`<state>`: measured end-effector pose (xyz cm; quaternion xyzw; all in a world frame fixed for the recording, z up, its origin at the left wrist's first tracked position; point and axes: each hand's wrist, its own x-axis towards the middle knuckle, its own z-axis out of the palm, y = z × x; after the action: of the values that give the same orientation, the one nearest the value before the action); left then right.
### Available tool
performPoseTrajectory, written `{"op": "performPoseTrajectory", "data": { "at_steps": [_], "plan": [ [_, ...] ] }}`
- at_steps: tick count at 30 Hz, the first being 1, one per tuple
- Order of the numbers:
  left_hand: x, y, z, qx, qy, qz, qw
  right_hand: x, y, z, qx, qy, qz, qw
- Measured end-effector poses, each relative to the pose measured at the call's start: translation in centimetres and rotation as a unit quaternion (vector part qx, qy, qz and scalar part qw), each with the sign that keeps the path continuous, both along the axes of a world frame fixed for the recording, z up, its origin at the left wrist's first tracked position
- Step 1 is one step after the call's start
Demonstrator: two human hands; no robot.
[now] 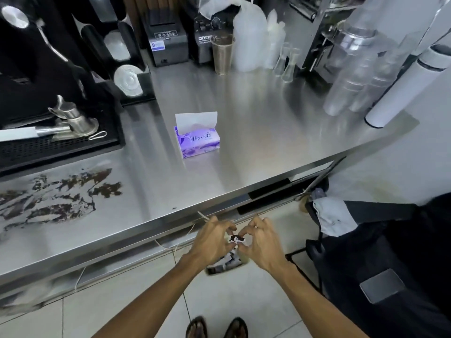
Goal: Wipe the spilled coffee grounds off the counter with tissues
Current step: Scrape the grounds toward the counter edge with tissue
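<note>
stained tissue [236,238] mostly hidden behind fingers [219,226], coffee grounds [107,187] cut off (left edge)

Brushed, glossy steel counter [244,147]; soft paper tissue [195,120]; clear plastic cups [353,76].

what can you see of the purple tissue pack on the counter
The tissue pack is a purple soft pack, glossy like plastic film, printed with pale flower shapes and a white script name on its front. It lies flat on the steel counter, turned at a slight angle. One white tissue stands upright from the slot in its top. Only the counter touches it; the spilled coffee grounds lie apart to its left.
</note>
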<state>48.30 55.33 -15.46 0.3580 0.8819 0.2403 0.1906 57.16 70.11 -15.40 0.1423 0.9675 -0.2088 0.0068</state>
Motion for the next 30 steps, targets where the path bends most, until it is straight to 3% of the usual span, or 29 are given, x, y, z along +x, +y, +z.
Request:
{"op": "performPoseTrajectory", "data": {
  "at_steps": [8, 14, 17, 21, 25, 30],
  "plan": [
    [-1.2, 0.9, -20.3, 0.022, 0.01, -0.001, 1.0, -1.6, 0.5, -19.4, 0.025, -0.022, 0.004, 0.999],
    [-1.5, 0.3, -38.1, -0.018, -0.05, -0.018, 0.998, -1.1, 0.2, -34.6, 0.007, -0.041, 0.004, 0.999],
    [-1.7, 0.1, -43.5, -0.077, -0.065, -0.006, 0.995, -0.9, 0.3, -40.0, 0.006, -0.082, 0.012, 0.997],
    [-2.1, -0.6, -46.0, -0.115, -0.094, -0.013, 0.989, -0.2, 0.8, -42.4, 0.01, -0.12, -0.003, 0.993],
    [-2.2, -2.3, -43.7, -0.123, -0.1, 0.02, 0.987, 0.6, 1.1, -38.7, -0.019, -0.121, -0.028, 0.992],
    [-1.5, -3.7, -32.4, -0.132, -0.066, 0.01, 0.989, 1.3, 0.7, -28.6, -0.028, -0.105, -0.052, 0.993]
  ]
}}
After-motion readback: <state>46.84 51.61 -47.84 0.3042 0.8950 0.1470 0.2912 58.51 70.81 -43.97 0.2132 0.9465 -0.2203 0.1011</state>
